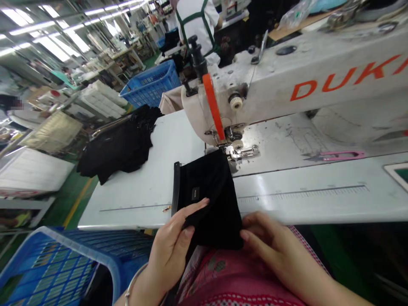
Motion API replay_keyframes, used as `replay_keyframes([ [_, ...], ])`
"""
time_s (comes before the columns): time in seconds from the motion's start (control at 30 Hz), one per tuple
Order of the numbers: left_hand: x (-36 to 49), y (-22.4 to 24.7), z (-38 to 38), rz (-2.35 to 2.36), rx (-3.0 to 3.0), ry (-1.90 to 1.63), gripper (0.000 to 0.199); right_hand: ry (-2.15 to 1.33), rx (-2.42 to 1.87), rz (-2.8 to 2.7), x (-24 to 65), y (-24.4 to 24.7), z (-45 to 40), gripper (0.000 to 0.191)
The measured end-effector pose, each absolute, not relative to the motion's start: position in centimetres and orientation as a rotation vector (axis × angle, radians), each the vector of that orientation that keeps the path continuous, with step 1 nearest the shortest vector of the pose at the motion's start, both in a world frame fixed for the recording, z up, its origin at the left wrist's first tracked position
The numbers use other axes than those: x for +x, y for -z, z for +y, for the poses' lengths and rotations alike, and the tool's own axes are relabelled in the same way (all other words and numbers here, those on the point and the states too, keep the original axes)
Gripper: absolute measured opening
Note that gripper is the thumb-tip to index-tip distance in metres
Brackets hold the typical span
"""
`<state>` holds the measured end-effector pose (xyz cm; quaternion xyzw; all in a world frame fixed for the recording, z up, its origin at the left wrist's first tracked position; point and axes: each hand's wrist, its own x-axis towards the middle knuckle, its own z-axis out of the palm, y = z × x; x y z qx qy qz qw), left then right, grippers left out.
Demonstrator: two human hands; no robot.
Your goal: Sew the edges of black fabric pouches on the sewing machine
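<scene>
A black fabric pouch (219, 204) with a small label and a zipper along its left side lies at the front edge of the sewing table. Its far corner reaches the presser foot of the sewing machine (236, 146). My left hand (178, 238) grips the pouch's near left part, thumb below and fingers along the top. At the near right corner, my right hand (264, 236) pinches the fabric between thumb and fingers. A gold zipper pull (166, 208) rests on the table by the pouch's left edge.
Black pouches (124, 144) are piled on the table's left end. Pink thread snips (342, 156) lie right of the needle. A blue crate (76, 259) stands at lower left, another blue crate (153, 83) behind the table. Beyond the machine is a person (197, 25).
</scene>
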<state>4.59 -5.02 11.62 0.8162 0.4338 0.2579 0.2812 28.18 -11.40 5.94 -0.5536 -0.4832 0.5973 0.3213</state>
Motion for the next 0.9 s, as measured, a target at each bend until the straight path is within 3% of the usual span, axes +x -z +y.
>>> replay_keyframes([
  [0.13,4.8,-11.4,-5.0,0.978,2.320,-0.474,0.044,-1.522,-1.546,-1.524,28.1,-5.1,-11.8,0.036],
  [0.3,5.8,-10.3,-5.3,0.800,2.753,-0.235,0.046,-1.735,-1.285,-1.085,27.3,-3.3,-11.4,0.029],
  [0.43,6.5,-9.6,-5.7,0.742,2.963,-0.107,0.047,-1.761,-1.322,-0.913,27.2,-3.1,-12.1,0.022],
  [0.9,8.7,-8.5,-7.7,0.563,2.921,-0.466,0.024,-1.850,-1.282,-0.893,28.1,-4.6,-13.5,0.011],
])
